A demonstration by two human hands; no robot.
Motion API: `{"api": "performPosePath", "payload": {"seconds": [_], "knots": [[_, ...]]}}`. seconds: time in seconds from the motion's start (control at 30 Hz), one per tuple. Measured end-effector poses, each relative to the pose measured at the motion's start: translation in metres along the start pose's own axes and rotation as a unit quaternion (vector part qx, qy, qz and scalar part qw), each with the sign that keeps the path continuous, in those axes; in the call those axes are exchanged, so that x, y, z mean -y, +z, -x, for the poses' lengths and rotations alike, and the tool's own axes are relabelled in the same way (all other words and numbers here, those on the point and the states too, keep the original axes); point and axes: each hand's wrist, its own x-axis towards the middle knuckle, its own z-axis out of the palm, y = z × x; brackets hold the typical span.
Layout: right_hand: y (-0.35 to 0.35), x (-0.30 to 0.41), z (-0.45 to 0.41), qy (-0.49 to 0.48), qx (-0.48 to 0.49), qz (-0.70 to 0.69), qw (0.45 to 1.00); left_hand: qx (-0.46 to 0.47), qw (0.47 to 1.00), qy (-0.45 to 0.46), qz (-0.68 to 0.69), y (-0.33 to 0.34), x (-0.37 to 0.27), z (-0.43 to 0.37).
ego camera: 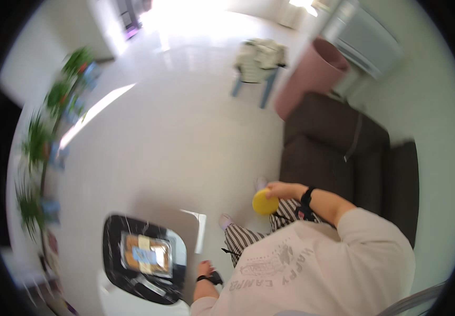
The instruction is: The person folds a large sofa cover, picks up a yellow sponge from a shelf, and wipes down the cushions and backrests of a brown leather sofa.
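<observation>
My right hand (282, 190) grips the edge of a flat round yellow disc (265, 202) in front of my striped trousers. The disc's exact kind cannot be told. Low in the picture, my left hand (205, 268) hangs beside the black marbled tabletop (113, 237), apart from it; its fingers are too small and blurred to read. On that tabletop lies a clear plastic box of brown food (146, 254) with a blue label. A long pale item (148, 285) lies beside the box. Dark straps circle both wrists.
A dark brown sofa (318, 158) stands at the right, with a rolled pink mat (310, 79) behind it. Farther off, a blue-legged stool (269, 89) bears pale cloth (259, 59). Potted plants (37, 142) line the left side.
</observation>
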Motion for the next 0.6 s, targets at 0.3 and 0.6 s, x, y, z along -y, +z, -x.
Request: {"api": "performPosePath", "payload": {"seconds": [0.3,0.6], "knots": [[-0.169,-0.142,0.083,-0.033,-0.509,-0.193,0.838,0.042,0.88,0.266,-0.392,0.135,-0.315,0.005],[-0.367,-0.251,0.091,0.083,-0.765,-0.187,0.611,0.017,0.792,0.239,-0.561,0.352,-0.53,0.072]]}}
